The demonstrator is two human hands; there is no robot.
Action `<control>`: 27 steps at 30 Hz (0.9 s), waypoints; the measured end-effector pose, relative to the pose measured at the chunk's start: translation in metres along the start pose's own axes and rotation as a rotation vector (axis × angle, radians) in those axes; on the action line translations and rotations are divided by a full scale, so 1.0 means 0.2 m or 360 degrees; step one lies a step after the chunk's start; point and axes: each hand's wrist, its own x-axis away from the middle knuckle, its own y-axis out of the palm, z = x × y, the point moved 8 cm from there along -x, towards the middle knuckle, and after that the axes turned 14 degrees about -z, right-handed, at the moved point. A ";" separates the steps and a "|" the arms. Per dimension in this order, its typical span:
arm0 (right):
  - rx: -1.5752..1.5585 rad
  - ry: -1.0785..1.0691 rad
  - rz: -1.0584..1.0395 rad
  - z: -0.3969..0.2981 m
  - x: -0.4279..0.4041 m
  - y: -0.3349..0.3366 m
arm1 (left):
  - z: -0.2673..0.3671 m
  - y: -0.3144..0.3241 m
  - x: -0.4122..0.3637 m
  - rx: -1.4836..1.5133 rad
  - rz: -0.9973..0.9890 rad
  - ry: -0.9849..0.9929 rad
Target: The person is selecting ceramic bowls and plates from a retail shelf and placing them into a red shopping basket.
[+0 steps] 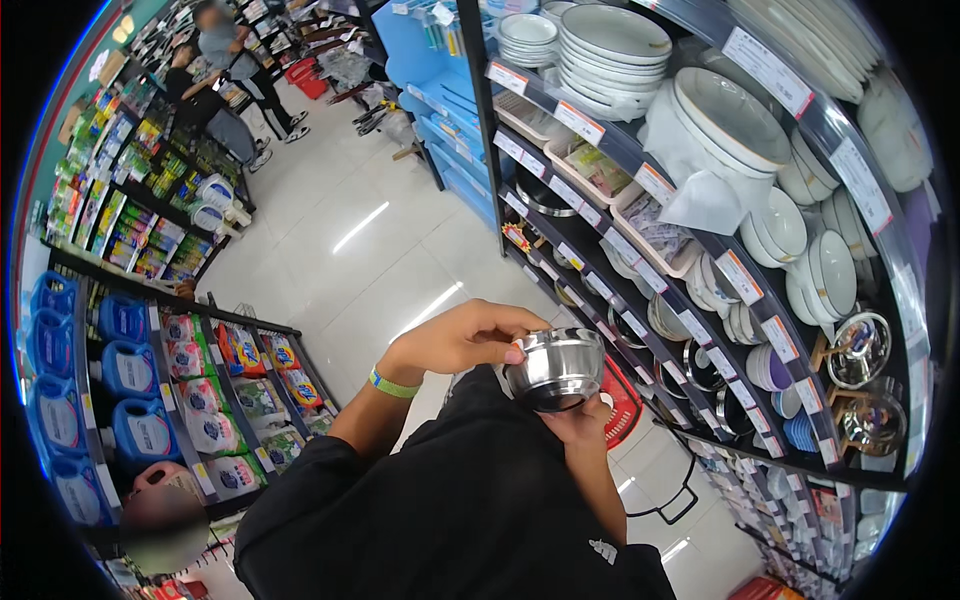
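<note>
A shiny stainless steel bowl (564,361) is tilted on its side in front of my black shirt, its outer wall and base facing up at me. My left hand (466,336), with a yellow-green band on the wrist, grips the bowl's left edge between thumb and fingers. A small orange-and-white sticker shows by the thumb. From below, my right hand (581,421) holds the bowl's other side; its fingers are partly hidden behind the metal. Partly covered by the bowl and hand, a red plastic shopping basket (624,409) sits below them.
At right, curved shelving carries stacked white plates (615,56), large bowls (731,120), small bowls (821,274) and glass lids (859,349). Blue detergent jugs (139,375) and bagged detergent (214,416) fill the left shelf. Two people (225,82) stand farther up the tiled aisle (352,195).
</note>
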 end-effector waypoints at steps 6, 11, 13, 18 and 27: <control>0.0225 -0.0166 0.0041 -0.06 0.01 0.03 | 0.02 0.00 -0.12 -0.0137 -0.0406 -0.0028; 0.0257 -0.0325 0.0057 -0.13 0.05 0.07 | 0.08 0.09 -0.24 0.0112 -0.0687 0.0042; 0.0225 -0.0364 0.0047 -0.14 0.05 0.09 | 0.06 0.11 -0.25 0.0156 -0.0713 0.0028; 0.0199 -0.0390 0.0077 -0.16 0.06 0.12 | 0.01 0.14 -0.24 0.0297 -0.0709 -0.0030; 0.0091 -0.0103 0.0113 -0.04 0.03 0.01 | -0.13 0.08 -0.05 0.0327 -0.0266 -0.0030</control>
